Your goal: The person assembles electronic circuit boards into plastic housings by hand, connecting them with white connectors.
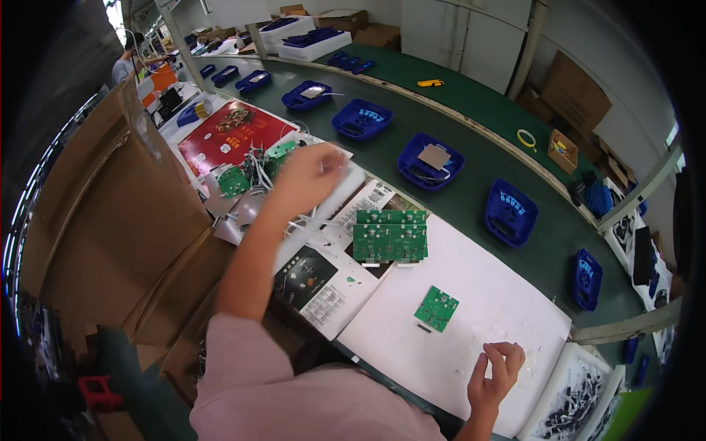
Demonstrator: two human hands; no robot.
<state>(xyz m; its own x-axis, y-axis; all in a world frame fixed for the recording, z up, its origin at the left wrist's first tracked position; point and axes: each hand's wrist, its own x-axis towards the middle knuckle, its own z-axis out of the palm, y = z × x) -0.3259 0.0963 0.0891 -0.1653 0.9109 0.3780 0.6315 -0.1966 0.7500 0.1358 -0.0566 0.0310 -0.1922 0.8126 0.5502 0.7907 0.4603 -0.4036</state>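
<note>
Left hand (309, 176), blurred, near tangled wires (257, 169); its grip cannot be told. Right hand (494, 376), loosely parted, near a small circuit board (439, 309).

A: Sort of place?
B: Factory assembly floor, small electronics by the look. Long dark green belt (474, 189) past the bench (507, 294), blue plastic cases (507, 229) spaced out along it.
A: Why electronics?
B: Green circuit boards (390, 239) stacked up; white tray (548, 388) full of small black and white parts, lower right.
A: Other signs?
B: Cardboard boxes (577, 90) beyond the belt. Another person (123, 70), far upper left.
</note>
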